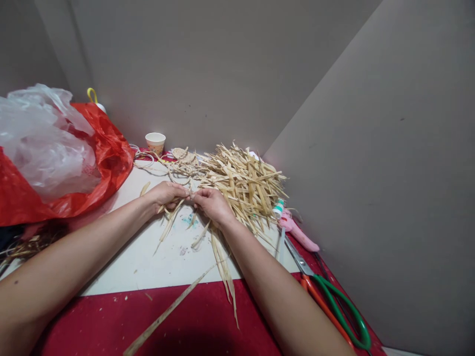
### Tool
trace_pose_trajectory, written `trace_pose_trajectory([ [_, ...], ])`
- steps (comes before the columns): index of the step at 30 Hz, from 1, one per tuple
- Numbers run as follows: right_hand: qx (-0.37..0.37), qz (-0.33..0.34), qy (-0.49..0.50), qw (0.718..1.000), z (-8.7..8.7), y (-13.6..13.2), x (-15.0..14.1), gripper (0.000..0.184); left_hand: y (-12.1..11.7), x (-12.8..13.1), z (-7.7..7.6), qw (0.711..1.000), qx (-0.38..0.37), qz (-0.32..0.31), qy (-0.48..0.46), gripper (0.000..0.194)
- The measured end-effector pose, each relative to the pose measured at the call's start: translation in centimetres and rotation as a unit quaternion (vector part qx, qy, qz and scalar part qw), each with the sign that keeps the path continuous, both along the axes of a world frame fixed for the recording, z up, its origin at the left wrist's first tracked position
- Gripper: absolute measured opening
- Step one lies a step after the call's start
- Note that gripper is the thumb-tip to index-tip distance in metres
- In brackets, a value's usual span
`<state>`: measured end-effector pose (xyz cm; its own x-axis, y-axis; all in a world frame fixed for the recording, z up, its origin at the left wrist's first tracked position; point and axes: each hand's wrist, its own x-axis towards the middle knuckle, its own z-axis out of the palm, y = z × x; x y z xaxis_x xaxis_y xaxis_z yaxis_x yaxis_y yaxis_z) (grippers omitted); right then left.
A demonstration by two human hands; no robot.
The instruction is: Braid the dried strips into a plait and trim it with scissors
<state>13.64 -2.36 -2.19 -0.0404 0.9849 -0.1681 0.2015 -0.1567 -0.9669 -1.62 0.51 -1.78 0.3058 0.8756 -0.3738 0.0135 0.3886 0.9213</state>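
1. Here's the left hand (166, 194), thumb and fingers pinched closed on thin dry strips (171, 221) above the white board (137, 269).
2. And the right hand (214, 203), right beside it, pinches the same work, fingertips nearly meeting.
3. Just beyond, a heaped pile (250, 185); the cup (155, 144) stands behind, towards the left.
4. Over right, pink glue gun (299, 234) and scissors (305, 268); far left, red bag (115, 155).
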Motion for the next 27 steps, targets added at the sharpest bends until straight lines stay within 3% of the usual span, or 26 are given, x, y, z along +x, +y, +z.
trace_pose_trajectory([
  [13,0.082,0.02,-0.06,0.995,-1.8,0.8,0.6,0.023,-0.6,0.4,0.3,0.996,-0.042,0.04,-0.064,0.015],
  [21,0.056,0.048,-0.079,0.994,-1.1,0.4,0.4,0.022,-0.3,0.3,-0.2,0.999,-0.015,0.04,-0.03,0.016],
  [27,0.033,0.053,-0.062,0.996,-0.9,0.3,0.5,0.022,-0.7,0.5,0.4,0.999,-0.005,0.04,-0.005,0.016],
])
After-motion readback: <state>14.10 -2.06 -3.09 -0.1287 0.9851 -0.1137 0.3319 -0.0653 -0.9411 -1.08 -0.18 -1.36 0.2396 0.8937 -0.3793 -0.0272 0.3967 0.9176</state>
